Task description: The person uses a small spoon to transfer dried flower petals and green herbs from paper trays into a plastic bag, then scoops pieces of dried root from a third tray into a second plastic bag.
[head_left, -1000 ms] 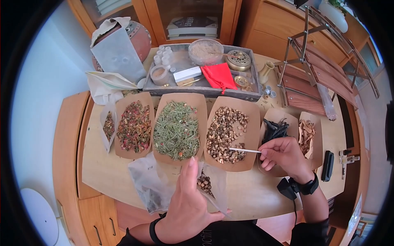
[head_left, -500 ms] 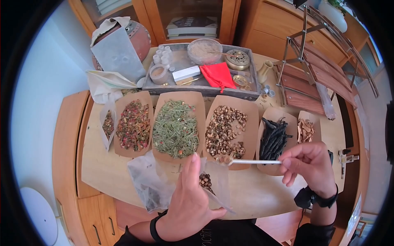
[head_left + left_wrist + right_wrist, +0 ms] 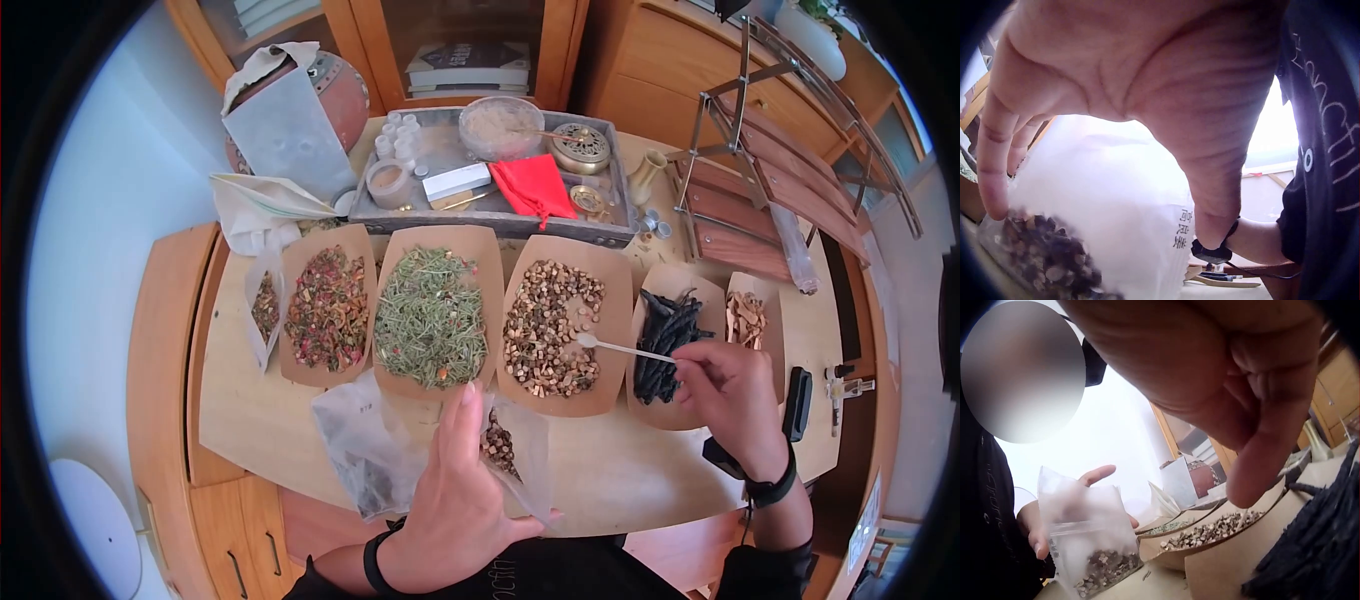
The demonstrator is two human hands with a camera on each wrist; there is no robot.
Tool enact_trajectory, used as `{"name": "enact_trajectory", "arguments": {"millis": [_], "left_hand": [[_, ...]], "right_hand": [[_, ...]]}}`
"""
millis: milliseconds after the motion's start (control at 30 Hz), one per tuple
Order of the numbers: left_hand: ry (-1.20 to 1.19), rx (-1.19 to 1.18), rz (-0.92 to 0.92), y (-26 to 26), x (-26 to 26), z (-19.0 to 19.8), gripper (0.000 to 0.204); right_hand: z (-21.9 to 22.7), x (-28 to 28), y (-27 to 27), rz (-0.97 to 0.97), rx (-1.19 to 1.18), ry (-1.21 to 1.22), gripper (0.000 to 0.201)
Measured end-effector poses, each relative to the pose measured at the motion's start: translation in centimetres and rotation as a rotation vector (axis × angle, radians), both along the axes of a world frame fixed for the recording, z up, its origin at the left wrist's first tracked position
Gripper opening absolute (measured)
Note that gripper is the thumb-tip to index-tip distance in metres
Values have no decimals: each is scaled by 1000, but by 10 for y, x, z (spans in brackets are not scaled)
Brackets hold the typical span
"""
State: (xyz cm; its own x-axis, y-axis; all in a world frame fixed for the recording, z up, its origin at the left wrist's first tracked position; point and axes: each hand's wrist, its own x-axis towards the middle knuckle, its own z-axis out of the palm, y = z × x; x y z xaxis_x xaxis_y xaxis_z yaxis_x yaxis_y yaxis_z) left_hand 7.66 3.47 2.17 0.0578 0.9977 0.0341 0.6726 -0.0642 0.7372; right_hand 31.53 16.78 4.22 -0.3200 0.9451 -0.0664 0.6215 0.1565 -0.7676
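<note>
My left hand (image 3: 465, 500) holds a frosted zip bag (image 3: 1147, 175) by its sides, thumb and fingers spread wide. Chopped brown pieces (image 3: 1054, 256) lie at the bottom of this bag. Between thumb and fingertips, my right hand (image 3: 735, 395) pinches the handle of a thin white spoon (image 3: 635, 351). Its small bowl hangs over a paper tray (image 3: 612, 280) of the same sort of chopped pieces (image 3: 545, 335). Beneath the right hand is a tray with black, shrivelled strips (image 3: 665, 340).
Paper trays of green needle-like herb (image 3: 430, 315) and reddish petal mix (image 3: 327, 305) stand to the left; pale shavings (image 3: 747, 315) sit at right. Another bag (image 3: 365, 450) lies by the left hand. Behind stands a grey tray (image 3: 480, 222) with a red pouch (image 3: 535, 185).
The spoon rose from the brown pieces with a load and came towards the bag. Now it is back over the tray, its bowl without a visible load. The left hand stayed at the bag.
</note>
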Motion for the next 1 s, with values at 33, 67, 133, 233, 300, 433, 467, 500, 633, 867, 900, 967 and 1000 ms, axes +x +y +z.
{"name": "enact_trajectory", "arguments": {"millis": [33,67,133,233,300,433,467,500,633,867,900,967,1000], "left_hand": [[-7,-1,-2,0,0,-1,143],[-14,-1,-4,-1,0,-1,143],[-48,-3,5,-1,1,-1,137],[-79,-1,17,-1,1,-2,131],[-81,-5,20,-1,1,-2,131],[-70,14,7,0,1,-5,137],[-32,35,-7,0,1,-5,144],[-33,35,-7,0,1,-5,144],[-19,11,-20,2,0,-4,143],[11,2,-18,3,2,-3,140],[10,1,-19,3,2,-2,140],[16,-47,-15,4,2,-1,139],[16,-47,-19,4,3,-1,139]], "right_hand": [[-3,-4,1,-5,-80,36,10],[-6,-8,2,-10,-160,72,9],[-17,-12,7,11,-259,138,10],[-27,-21,12,57,-481,307,13],[-28,-21,15,51,-524,343,13],[-28,-17,19,8,-631,397,15],[-29,-15,20,7,-631,396,15],[-31,-13,20,4,-648,405,15],[-30,-6,20,-34,-678,435,16],[24,2,4,-94,-635,439,14],[33,3,-1,-58,-610,436,13],[49,1,-12,-34,-609,441,10],[55,-1,-19,-37,-608,442,10]]}}
